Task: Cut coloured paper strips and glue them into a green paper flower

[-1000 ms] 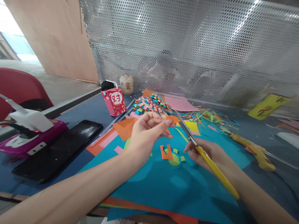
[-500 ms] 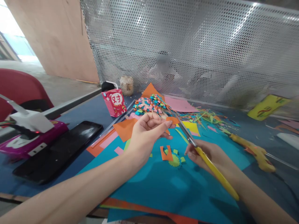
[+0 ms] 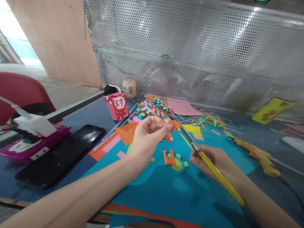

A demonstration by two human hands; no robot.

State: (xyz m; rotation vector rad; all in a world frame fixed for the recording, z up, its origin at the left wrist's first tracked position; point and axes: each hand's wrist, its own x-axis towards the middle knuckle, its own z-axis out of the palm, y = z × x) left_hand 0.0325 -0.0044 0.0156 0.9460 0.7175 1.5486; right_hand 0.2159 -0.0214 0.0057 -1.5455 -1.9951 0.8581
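Observation:
Between thumb and fingers, my left hand [image 3: 148, 136] pinches a small orange paper piece [image 3: 174, 123]. My right hand [image 3: 207, 158] is closed on yellow-handled scissors [image 3: 211, 166], whose blades point up and left, with the tips beside the orange piece. Whether the blades touch the paper I cannot tell. Below the hands, a U-shaped orange cutout [image 3: 169, 160] lies next to a scalloped green paper disc [image 3: 177, 165] and several little green squares. They rest on a large blue sheet [image 3: 152, 196].
Behind my hands lie a heap of colourful paper bits [image 3: 153, 107] and shredded strips [image 3: 211, 119]. A yellow glue gun [image 3: 257, 156] is at right. On the left are a pink drink carton [image 3: 117, 106], a black phone [image 3: 61, 155] and a purple power strip [image 3: 35, 145]. A perforated metal screen [image 3: 190, 41] stands behind.
The view has tilted slightly, so the scene sits a little lower. Both hands keep nearly the same position, with the orange piece and scissors still held.

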